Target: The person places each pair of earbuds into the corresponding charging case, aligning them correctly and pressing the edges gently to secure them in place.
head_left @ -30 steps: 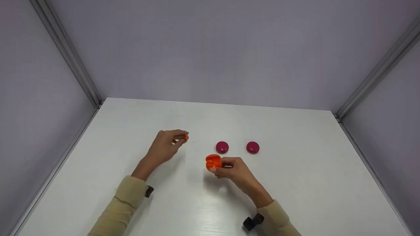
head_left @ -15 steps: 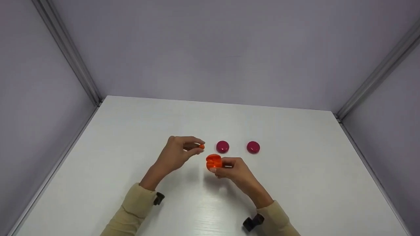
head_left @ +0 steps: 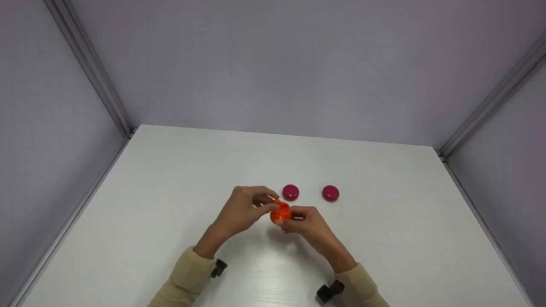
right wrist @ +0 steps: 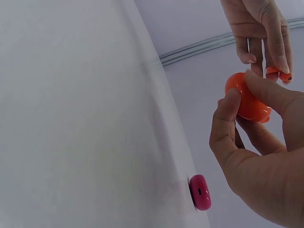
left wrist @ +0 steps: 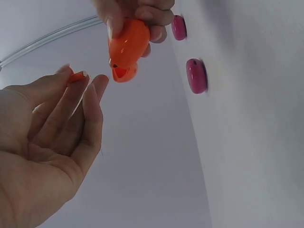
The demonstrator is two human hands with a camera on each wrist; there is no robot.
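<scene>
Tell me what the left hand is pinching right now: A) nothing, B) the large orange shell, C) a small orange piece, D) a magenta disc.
C: the left hand pinches a small orange piece at its fingertips, close beside the orange shell that the right hand holds.

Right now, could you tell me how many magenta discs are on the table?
2: one magenta disc just beyond the hands, another magenta disc to its right. None seems hidden.
</scene>
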